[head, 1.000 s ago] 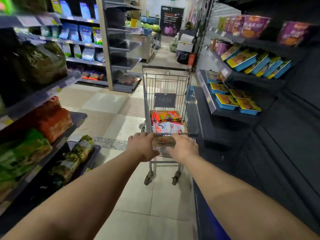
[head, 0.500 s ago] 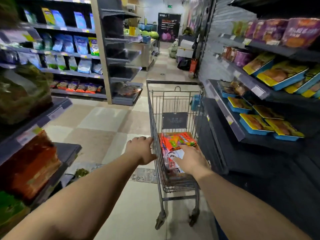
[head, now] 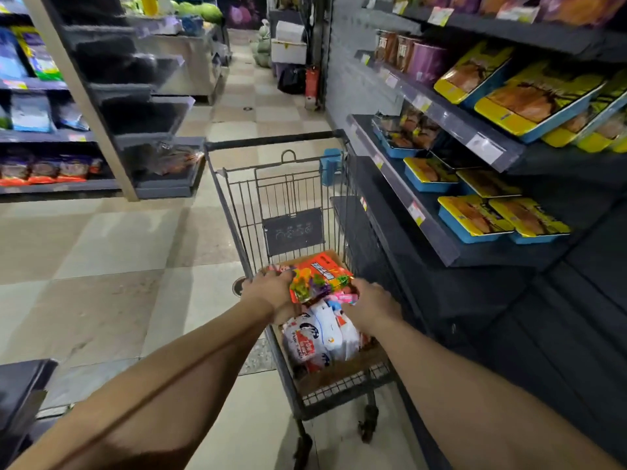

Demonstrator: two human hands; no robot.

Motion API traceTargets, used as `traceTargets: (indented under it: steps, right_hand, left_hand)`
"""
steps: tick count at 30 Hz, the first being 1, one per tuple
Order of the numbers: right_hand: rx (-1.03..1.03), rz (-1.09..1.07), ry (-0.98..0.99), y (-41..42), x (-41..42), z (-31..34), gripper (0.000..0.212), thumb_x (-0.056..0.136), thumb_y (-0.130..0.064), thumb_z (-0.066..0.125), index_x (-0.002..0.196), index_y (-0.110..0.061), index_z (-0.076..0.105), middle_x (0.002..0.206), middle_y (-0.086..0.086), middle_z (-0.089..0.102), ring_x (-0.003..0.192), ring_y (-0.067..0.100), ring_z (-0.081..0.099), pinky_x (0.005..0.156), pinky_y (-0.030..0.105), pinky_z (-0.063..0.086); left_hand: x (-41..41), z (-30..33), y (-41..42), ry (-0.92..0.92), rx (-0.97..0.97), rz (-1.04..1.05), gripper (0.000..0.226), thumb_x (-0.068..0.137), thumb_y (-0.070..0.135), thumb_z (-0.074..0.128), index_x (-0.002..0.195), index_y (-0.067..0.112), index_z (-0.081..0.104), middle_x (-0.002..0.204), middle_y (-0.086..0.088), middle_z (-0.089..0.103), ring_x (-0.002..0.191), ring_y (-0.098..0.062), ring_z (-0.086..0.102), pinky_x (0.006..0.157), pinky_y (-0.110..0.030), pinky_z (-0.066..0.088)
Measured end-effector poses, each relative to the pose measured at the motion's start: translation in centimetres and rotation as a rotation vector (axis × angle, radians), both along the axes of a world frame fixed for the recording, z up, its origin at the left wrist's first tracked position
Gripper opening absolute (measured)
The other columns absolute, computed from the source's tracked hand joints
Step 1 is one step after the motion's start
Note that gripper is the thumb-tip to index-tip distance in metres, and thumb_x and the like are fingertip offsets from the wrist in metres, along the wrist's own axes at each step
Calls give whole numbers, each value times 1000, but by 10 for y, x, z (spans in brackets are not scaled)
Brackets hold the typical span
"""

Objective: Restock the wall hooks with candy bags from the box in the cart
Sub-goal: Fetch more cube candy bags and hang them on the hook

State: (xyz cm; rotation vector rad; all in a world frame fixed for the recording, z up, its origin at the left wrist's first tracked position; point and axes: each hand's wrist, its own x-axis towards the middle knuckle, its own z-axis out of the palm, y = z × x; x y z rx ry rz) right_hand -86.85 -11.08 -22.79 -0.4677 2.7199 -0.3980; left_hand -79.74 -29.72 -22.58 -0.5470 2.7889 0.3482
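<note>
Down inside the cart (head: 237,212), both hands close on one orange candy bag (head: 319,279) printed with bright fruit shapes. The left hand (head: 271,295) curls its fingers around the bag's left edge, while the right hand (head: 371,305) grips it from the right side; how far the right fingers wrap under the bag cannot be told, since the back of the hand hides them. The bag lies tilted on top of the pile, its far end raised toward the front of the cart.

Beneath and just nearer the person sit white bags (head: 322,337) with red and blue print, packed together in a brown cardboard box (head: 339,374) that rests on the wire floor of the cart. A small pink packet (head: 346,297) shows between the orange bag and the white ones.

A dark sign plate (head: 293,232) hangs on the cart's front wire wall. The cart stands close beside dark shelves (head: 437,239) on the right, which carry yellow and blue trays (head: 475,218) of packed food. Across the tiled floor (head: 118,249), shelves on the left (head: 51,188) hold more packets, blurred.
</note>
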Motion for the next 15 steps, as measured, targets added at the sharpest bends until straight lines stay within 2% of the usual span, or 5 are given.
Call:
traceTargets:
  steps: [5, 9, 12, 15]
  right_hand:
    - [-16, 9, -7, -24, -51, -4, 55, 93, -42, 60, 142, -25, 42, 137, 8, 52, 122, 31, 53, 100, 43, 46]
    - [-28, -51, -10, -30, -81, -10, 51, 92, -42, 61, 138, -28, 47, 129, 7, 56, 117, 29, 55, 96, 40, 47]
    - [-6, -89, -29, -31, -104, -21, 51, 92, -43, 61, 138, -26, 48, 130, 7, 55, 118, 28, 54, 94, 38, 45]
    - [16, -149, -75, -39, -127, -42, 53, 90, -47, 61, 137, -25, 49, 131, 7, 55, 120, 29, 54, 94, 38, 45]
  left_hand:
    - [-61, -6, -26, -13, -29, 12, 67, 87, 44, 66, 147, 30, 40, 142, -7, 53, 133, -33, 47, 110, -46, 40]
    - [-105, -23, -31, -101, -79, -39, 78, 86, 35, 69, 153, 31, 30, 146, -7, 49, 136, -30, 44, 110, -47, 37]
    - [-141, -43, -44, -130, -31, -75, 77, 88, 48, 67, 153, 29, 32, 144, -8, 51, 135, -31, 45, 114, -48, 36]
    - [-175, -73, -62, -141, 34, -126, 64, 91, 51, 63, 147, 30, 41, 131, -6, 60, 118, -26, 57, 99, -42, 51]
